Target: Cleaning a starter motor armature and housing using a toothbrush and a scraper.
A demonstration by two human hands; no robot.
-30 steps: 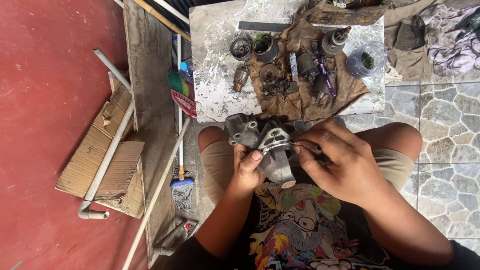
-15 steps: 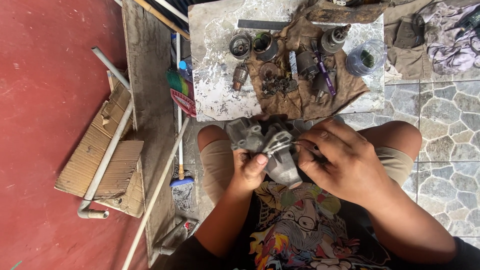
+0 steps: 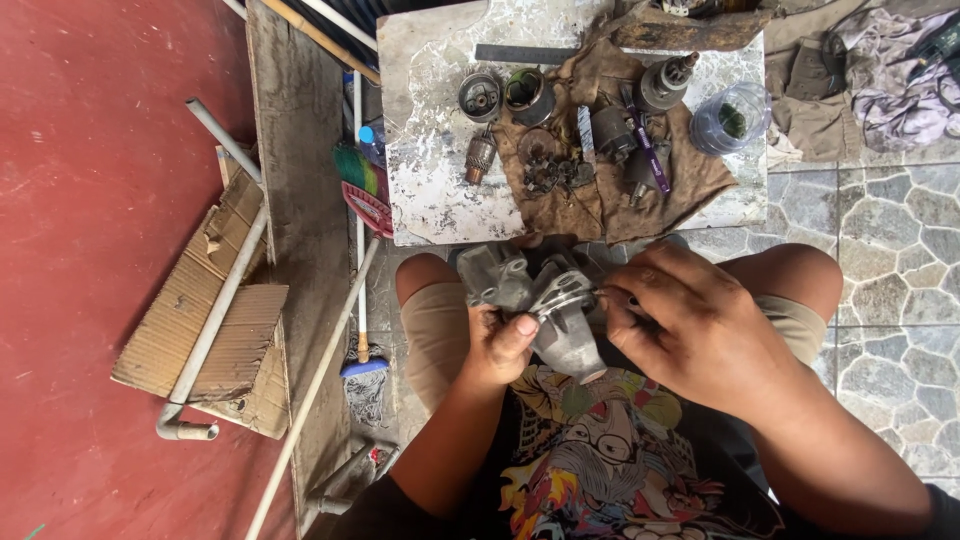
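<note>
You sit on a stone tile floor [image 3: 900,260] with a grey metal housing [image 3: 540,300] over your lap. Your left hand [image 3: 497,350] is closed around it from below. Your right hand [image 3: 700,325] pinches at its side, fingers curled tight. In front of your knees lies a worn white board [image 3: 430,150] with a brown rag [image 3: 600,190] and small metal parts [image 3: 545,170] on it. To your left are a red floor [image 3: 90,250], cardboard [image 3: 200,330] and a grey pipe [image 3: 215,310].
</note>
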